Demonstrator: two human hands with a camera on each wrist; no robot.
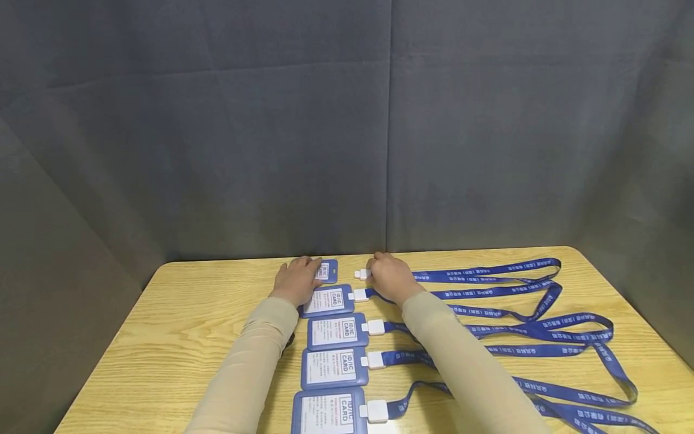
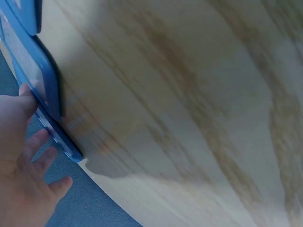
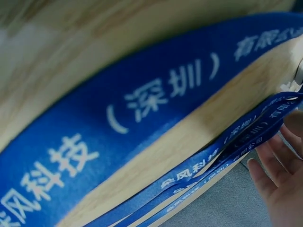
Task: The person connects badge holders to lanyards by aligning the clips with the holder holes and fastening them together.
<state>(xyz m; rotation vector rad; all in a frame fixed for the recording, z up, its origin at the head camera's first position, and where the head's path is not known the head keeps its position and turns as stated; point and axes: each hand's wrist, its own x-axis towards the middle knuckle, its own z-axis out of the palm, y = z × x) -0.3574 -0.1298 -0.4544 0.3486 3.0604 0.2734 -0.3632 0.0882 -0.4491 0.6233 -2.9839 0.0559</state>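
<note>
At the table's far edge, my left hand (image 1: 296, 280) rests over the left part of the farthest blue badge holder (image 1: 328, 271). In the left wrist view its thumb (image 2: 28, 97) touches the holder's near side, with the other fingers loosely spread along the far edge. My right hand (image 1: 393, 276) pinches the farthest blue lanyard (image 1: 461, 276) just behind its white clip (image 1: 362, 274). A gap separates that clip from the holder. Seen from the right wrist, the fingers (image 3: 272, 165) curl beside the lanyard straps; the fingertips at the clip are mostly out of view.
Nearer to me, several blue badge holders (image 1: 338, 330) lie in a column, each joined by a white clip (image 1: 375, 327) to a blue lanyard (image 1: 542, 349) stretching right. My right sleeve (image 1: 466, 361) crosses over some straps. A grey curtain (image 1: 282, 150) hangs behind the wooden table (image 1: 179, 325).
</note>
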